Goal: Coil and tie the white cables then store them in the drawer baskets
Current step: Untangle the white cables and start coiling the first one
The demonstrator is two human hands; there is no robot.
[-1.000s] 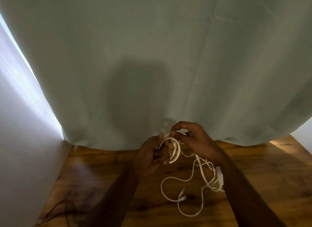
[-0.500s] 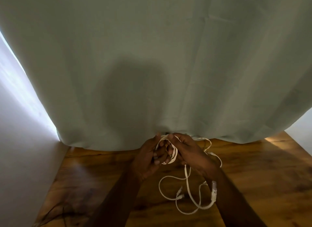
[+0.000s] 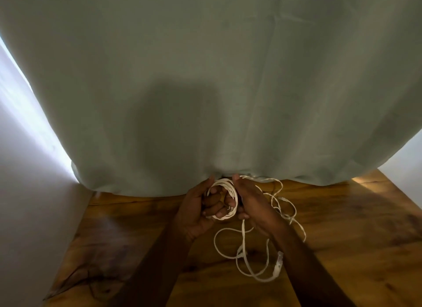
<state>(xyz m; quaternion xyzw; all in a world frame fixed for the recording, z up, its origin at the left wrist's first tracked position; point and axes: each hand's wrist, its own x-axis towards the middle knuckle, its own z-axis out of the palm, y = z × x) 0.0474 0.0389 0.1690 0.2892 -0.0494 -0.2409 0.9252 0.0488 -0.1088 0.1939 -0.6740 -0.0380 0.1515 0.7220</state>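
Meanwhile coil of white cable [image 3: 225,200] grew by another loop since second ago; left hand [image 3: 196,209] gripped coil, right hand [image 3: 253,204] curled round cable, feeding; loose tail [image 3: 244,245] shortened, tying not yet due.

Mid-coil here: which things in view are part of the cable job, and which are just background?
In the job:
white cable, coil held between both hands, loose end trailing below
left hand
right hand

Just there:
green curtain
wooden floor
white wall
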